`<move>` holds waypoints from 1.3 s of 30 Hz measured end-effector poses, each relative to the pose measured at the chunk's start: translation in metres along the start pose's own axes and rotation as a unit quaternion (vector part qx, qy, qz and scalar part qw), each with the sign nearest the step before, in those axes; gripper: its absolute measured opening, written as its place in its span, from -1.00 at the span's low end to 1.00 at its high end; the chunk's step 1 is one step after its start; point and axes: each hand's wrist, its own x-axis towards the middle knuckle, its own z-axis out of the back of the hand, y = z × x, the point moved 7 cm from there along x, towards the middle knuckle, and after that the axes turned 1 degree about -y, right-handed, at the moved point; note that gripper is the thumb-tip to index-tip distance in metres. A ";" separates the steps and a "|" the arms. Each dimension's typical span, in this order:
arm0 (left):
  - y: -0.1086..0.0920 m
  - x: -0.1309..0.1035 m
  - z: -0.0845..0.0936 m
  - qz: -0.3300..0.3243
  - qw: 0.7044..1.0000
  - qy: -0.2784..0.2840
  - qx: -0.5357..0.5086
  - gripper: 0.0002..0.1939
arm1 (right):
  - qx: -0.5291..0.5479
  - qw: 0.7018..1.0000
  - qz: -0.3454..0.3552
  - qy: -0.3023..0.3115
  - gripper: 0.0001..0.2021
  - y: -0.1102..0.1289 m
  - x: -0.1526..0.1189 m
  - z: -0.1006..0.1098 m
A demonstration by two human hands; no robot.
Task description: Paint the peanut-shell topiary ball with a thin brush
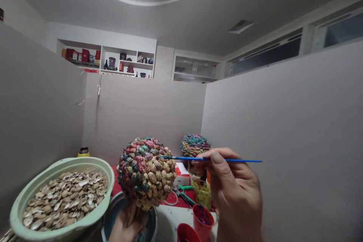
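Left hand (126,224) gripped one stemmed ball (146,174), right hand (235,187) one paintbrush (184,158); a second ball (195,144) stood at the first's two o'clock.

You are having open air above your right hand (236,183), but red cups (202,228) are standing near it and a green tub (62,232) is blocking your left.

In the lower centre, the round peanut-covered ball (146,176) is patched pink and teal, plain tan at its lower right; the slim paintbrush (187,158) is bright blue, the round plastic basin (110,181) at lower left pale green.
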 end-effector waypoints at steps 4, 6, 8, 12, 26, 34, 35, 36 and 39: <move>-0.002 -0.001 -0.002 0.000 1.000 0.010 0.010 -0.60 | 0.005 0.998 -0.009 0.055 -0.80 -0.002 0.003 -0.009; -0.004 -0.002 -0.002 -0.004 1.000 0.007 0.011 -0.59 | 0.017 0.997 -0.016 0.073 -0.79 -0.004 0.003 -0.013; -0.006 -0.003 -0.002 -0.005 1.000 0.002 0.002 -0.59 | 0.022 0.996 -0.024 0.082 -0.80 -0.006 0.004 -0.016; -0.009 -0.003 -0.004 0.006 1.000 0.001 -0.015 -0.63 | 0.019 0.995 -0.036 0.091 -0.80 -0.009 0.003 -0.019; -0.004 -0.002 -0.003 -0.006 0.999 0.021 0.027 -0.56 | 0.013 0.994 -0.053 0.098 -0.76 -0.021 0.013 -0.012; -0.008 -0.006 -0.006 -0.025 1.000 0.018 0.004 -0.50 | 0.002 0.995 -0.032 0.095 -0.76 -0.007 0.003 -0.022; -0.009 -0.006 -0.007 -0.027 0.999 0.021 0.000 -0.53 | -0.003 0.995 -0.031 0.096 -0.76 -0.006 0.002 -0.024; -0.010 -0.006 -0.007 -0.027 0.999 0.023 0.000 -0.57 | -0.009 0.995 -0.030 0.096 -0.77 -0.005 0.001 -0.024; -0.012 -0.006 -0.008 -0.016 1.000 0.021 -0.001 -0.69 | -0.021 0.995 -0.027 0.090 -0.77 -0.005 0.001 -0.024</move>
